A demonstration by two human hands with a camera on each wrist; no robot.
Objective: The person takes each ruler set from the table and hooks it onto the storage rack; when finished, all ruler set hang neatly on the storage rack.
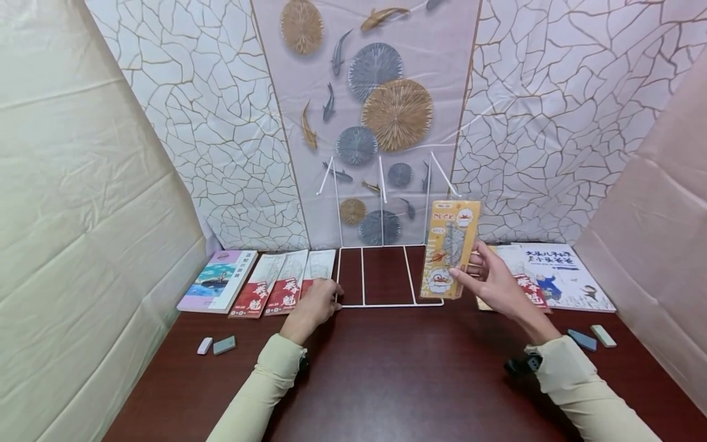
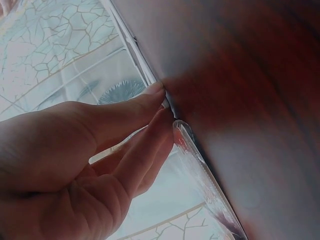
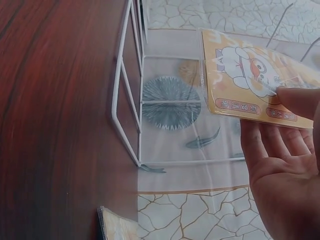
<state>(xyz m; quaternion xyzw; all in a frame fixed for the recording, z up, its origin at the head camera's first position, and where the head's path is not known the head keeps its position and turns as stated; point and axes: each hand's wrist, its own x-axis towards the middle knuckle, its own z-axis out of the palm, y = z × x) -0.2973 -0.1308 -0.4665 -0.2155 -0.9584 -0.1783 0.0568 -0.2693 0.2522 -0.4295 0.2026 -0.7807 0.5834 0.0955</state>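
Note:
A white wire rack (image 1: 386,305) with upright dividers stands at the back middle of the table. My left hand (image 1: 316,305) is at its front left corner; in the left wrist view the thumb and fingers (image 2: 142,107) pinch the rack's wire, close to the edge of a red-and-white packet (image 2: 205,175). My right hand (image 1: 491,282) holds a yellow duck-printed ruler set (image 1: 450,245) in clear packaging upright, raised over the rack's right end. The thumb lies on its front, with the other fingers behind. Printed ducks on the pack (image 3: 250,75) show in the right wrist view.
Left of the rack lie red-and-white packets (image 1: 284,288) and a book with a seaside cover (image 1: 218,282). To the right are another packet (image 1: 530,288) and a white book (image 1: 563,270). Small eraser-like blocks (image 1: 224,345) (image 1: 582,339) lie nearer on both sides.

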